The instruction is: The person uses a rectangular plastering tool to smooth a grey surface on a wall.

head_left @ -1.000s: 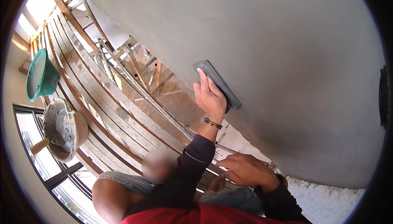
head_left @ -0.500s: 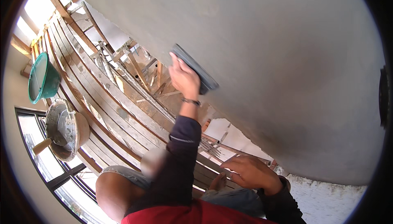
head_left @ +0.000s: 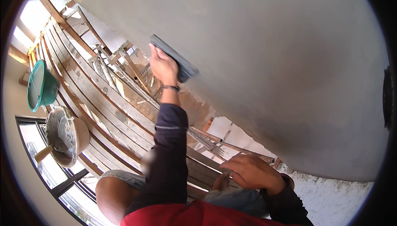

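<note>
My left hand (head_left: 164, 65) is closed round a dark grey plastering float (head_left: 175, 56), its long flat blade lying along the grey plastered wall (head_left: 264, 56), near that coat's lower left edge. A dark band circles the wrist. My right hand (head_left: 252, 171) hangs near my knees, low on the right. Its fingers are loosely bent, the thumb sits apart from them, and no object shows in it.
A plank platform (head_left: 99, 89) runs along the left. On it stand a green bucket (head_left: 50, 87) and a mortar-smeared tub (head_left: 80, 133) with a wooden-handled tool (head_left: 43, 153) in it. Scaffold poles (head_left: 138, 87) cross the gap beside the wall. A window (head_left: 68, 180) lies lower left.
My left hand has slid the plastering float up and to the left along the wall's edge, still gripping it. My right hand has barely moved.
</note>
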